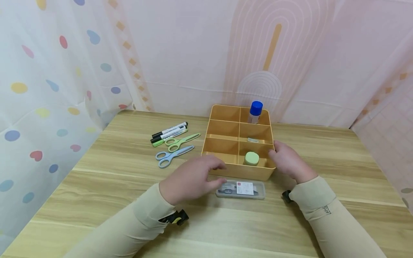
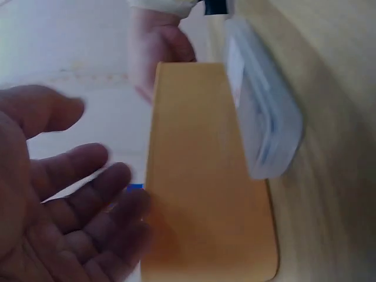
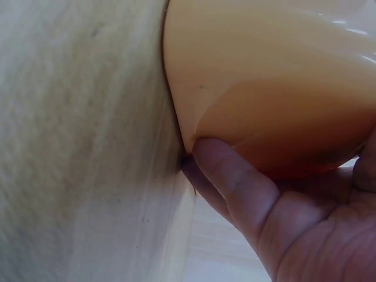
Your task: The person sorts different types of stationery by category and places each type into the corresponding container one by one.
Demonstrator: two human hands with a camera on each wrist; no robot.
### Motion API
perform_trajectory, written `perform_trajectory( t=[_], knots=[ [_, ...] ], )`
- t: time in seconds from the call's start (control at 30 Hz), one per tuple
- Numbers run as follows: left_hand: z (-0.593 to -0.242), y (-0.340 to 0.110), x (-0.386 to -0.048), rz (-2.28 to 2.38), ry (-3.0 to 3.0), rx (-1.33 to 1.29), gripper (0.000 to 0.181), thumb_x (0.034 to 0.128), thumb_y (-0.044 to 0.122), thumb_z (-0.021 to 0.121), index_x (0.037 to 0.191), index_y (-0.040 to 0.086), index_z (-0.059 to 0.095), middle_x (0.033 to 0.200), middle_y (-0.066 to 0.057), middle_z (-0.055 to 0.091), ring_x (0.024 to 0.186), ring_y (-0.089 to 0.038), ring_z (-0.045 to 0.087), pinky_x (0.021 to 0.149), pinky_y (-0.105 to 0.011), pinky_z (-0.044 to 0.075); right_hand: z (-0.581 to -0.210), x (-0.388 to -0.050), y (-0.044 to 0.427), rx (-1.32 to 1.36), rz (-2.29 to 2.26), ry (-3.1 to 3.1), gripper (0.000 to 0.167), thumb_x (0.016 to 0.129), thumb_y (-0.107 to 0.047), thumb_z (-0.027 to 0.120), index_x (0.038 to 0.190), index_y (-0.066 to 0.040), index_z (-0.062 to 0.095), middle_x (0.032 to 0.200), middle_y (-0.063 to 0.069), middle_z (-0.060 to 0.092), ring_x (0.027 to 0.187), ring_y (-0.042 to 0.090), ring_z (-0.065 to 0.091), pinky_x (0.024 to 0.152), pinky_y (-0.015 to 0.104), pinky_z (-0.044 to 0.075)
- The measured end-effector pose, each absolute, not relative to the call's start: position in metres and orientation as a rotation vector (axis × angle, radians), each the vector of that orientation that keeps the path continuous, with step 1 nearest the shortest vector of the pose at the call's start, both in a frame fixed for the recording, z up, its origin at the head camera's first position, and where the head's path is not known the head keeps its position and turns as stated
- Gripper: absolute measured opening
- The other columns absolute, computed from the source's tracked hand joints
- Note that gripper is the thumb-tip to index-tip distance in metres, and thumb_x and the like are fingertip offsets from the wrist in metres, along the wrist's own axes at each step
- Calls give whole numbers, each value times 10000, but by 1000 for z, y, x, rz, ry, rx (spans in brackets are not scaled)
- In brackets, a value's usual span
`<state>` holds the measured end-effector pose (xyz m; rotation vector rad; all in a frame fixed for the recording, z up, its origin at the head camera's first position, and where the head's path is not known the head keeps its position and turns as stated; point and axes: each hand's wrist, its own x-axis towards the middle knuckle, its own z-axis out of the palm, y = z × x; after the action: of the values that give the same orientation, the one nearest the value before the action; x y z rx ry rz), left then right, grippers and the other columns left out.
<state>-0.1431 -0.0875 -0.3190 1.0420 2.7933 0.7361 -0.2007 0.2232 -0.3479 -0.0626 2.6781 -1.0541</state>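
The right hand [image 1: 292,164] grips the right wall of an orange box [image 1: 240,172] standing on the worktop [image 1: 232,229]. The left hand [image 1: 190,181], fingers [image 2: 70,169] relaxed and holding nothing, is near a clear case [image 1: 230,188] lying just in front of the box.

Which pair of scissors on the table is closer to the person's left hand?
The light-blue scissors with looped handles, lying nearer the bare left hand; the light-green scissors lie farther from it.
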Motion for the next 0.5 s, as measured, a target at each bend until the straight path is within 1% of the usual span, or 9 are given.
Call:
perform_trajectory(
  t=[0.1, 0.2, 0.37, 0.43, 0.5],
  knots=[
    [-326, -83, -141, 628, 2764, 1026, 414, 981, 356, 734, 1314, 111, 703, 1293, -34, 735, 1199, -210, 689, 1062, -430, 548, -349, -200, 223, -68, -1057, 2685, 549, 1088, -200, 345, 1579, 41, 386, 1573, 294, 472, 1419, 423, 473, 1201, 647, 358],
    [-334, -79, -140, 571, 2758, 1039, 450, 971, 373, 746, 1332, 109, 694, 1293, -26, 733, 1162, -181, 687, 1040, -415, 557, -349, -200, 222, -65, -1067, 2684, 550, 1084, -196, 344, 1580, 38, 386, 1579, 292, 468, 1428, 427, 467, 1207, 644, 353],
    [-344, -74, -139, 496, 2758, 1068, 458, 953, 380, 757, 1329, 126, 695, 1254, 12, 726, 986, -102, 646, 912, -341, 570, -348, -200, 222, -69, -1068, 2684, 551, 1083, -190, 342, 1580, 45, 382, 1576, 298, 467, 1423, 427, 470, 1204, 644, 355],
    [-346, -72, -139, 479, 2745, 1061, 460, 944, 369, 766, 1330, 130, 693, 1251, 14, 720, 954, -92, 632, 882, -330, 569, -347, -200, 222, -65, -1070, 2676, 556, 1084, -189, 340, 1585, 49, 370, 1581, 301, 459, 1421, 425, 470, 1203, 644, 357],
    [-348, -71, -139, 455, 2735, 1044, 486, 943, 378, 766, 1355, 135, 681, 1289, 8, 710, 1007, -99, 650, 922, -340, 575, -348, -199, 222, -60, -1073, 2671, 558, 1084, -188, 339, 1590, 47, 363, 1586, 298, 454, 1426, 424, 466, 1210, 641, 351]
  ],
)
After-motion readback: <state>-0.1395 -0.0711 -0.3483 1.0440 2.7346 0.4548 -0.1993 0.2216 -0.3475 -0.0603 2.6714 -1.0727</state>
